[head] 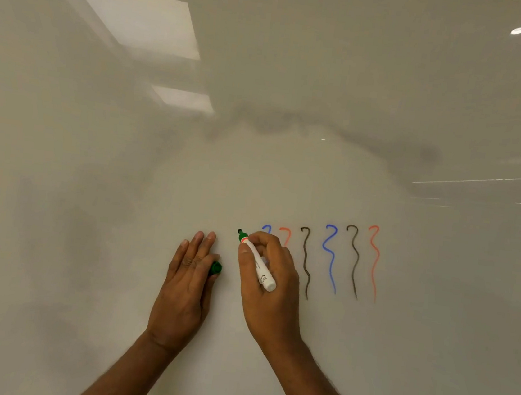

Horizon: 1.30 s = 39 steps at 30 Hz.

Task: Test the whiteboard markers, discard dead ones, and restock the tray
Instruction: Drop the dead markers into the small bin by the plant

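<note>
The whiteboard [124, 182] fills the whole view. My right hand [269, 292] grips an uncapped green marker [258, 262] with a white barrel, its green tip touching the board just left of the squiggles. My left hand [187, 283] lies against the board with its fingers straight, and the marker's green cap [216, 268] is tucked between thumb and palm. Several wavy test lines [330, 257] in blue, red and black run in a row to the right of the marker tip; my right hand covers the lower parts of the two leftmost ones.
Ceiling light panels [136, 17] and a dim shape of a person reflect in the glossy board. No tray or other markers are in view.
</note>
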Available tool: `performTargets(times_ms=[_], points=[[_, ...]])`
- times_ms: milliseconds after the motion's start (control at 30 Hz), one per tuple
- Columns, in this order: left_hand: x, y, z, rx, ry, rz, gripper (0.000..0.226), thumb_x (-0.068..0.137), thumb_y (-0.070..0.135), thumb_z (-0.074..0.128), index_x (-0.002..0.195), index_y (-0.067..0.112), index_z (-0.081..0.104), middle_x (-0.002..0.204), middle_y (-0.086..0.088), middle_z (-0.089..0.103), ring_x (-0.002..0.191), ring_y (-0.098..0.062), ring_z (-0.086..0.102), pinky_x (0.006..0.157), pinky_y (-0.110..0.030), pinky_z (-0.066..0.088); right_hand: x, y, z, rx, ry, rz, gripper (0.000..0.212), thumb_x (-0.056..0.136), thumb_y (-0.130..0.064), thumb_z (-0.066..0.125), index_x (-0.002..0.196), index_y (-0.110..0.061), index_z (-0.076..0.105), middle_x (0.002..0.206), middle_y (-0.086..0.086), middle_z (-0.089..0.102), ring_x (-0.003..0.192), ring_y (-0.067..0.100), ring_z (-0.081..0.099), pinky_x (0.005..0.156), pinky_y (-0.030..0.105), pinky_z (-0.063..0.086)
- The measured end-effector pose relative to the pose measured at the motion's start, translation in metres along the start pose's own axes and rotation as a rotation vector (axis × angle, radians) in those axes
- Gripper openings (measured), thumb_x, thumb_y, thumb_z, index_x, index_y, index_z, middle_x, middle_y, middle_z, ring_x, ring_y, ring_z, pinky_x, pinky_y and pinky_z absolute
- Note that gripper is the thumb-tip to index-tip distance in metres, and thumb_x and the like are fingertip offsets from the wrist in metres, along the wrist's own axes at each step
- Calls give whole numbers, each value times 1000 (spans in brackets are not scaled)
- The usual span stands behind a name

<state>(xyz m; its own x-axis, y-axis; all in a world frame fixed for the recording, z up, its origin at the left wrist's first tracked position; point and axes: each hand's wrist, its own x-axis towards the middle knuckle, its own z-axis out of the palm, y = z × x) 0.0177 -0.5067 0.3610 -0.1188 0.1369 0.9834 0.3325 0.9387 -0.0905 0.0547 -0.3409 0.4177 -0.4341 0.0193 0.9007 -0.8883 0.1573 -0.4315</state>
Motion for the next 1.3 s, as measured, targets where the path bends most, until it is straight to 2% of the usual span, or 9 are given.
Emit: performTargets(times_ms=[167,433,567,667,767,867,1000,1133,1300], points=[[-1,-2,2,8,17,25,41,104,17,44,138,-3,53,155,-18,43,152,-26,29,126,-41,20,-1,14,7,-46,142,4,9,99,-35,57,103,-30,63,91,-13,63,91,14,62,78,36,55],[0,-2,2,-10,45,29,39,106,17,41,136,-3,55,155,-17,44,152,-25,30,126,-42,21,-45,28,-5,-201,85,34,17,97,-46,50,103,-34,61,87,-17,58,84,12,59,73,30,53],[1,0,-2,-26,17,-1,41,105,17,41,137,-5,56,155,-16,44,151,-25,33,125,-43,23,-67,31,-19,-272,-30,179,21,92,-57,44,96,-39,55,80,-12,60,78,10,58,70,36,53],[3,14,-14,-106,-1,-99,43,106,22,40,142,0,53,156,-9,43,151,-19,32,124,-42,25,-79,14,-36,-117,29,279,12,95,-42,59,92,-31,57,72,-2,65,67,19,61,62,41,54],[2,47,-31,-322,40,-335,40,106,22,52,143,10,54,152,1,48,146,-10,36,120,-32,32,-89,-16,-54,46,93,277,7,94,-25,66,91,-25,60,71,3,69,66,23,66,60,34,56],[10,90,-56,-659,43,-723,32,100,25,62,131,19,67,131,7,68,125,-3,59,107,-31,49,-97,-35,-66,131,63,294,7,88,-28,68,93,-31,64,83,-3,71,77,25,68,67,31,60],[28,126,-79,-1373,-64,-1207,27,101,21,58,123,9,67,113,-9,76,108,-21,73,100,-42,53,-109,-53,-81,141,-22,261,22,91,-22,66,106,-39,67,103,-14,72,97,17,68,80,23,58],[25,138,-86,-1826,-173,-1428,33,104,17,51,129,-2,59,122,-21,71,114,-32,70,97,-45,57,-119,-64,-95,143,-62,247,23,96,-23,61,118,-24,67,114,-10,71,109,16,67,88,21,54],[14,193,-97,-1994,-361,-1493,33,99,16,54,125,-2,62,126,-23,68,115,-36,68,97,-47,54,-134,-77,-141,123,-79,273,26,97,-33,56,119,-26,67,118,-13,70,116,10,64,93,20,52]])
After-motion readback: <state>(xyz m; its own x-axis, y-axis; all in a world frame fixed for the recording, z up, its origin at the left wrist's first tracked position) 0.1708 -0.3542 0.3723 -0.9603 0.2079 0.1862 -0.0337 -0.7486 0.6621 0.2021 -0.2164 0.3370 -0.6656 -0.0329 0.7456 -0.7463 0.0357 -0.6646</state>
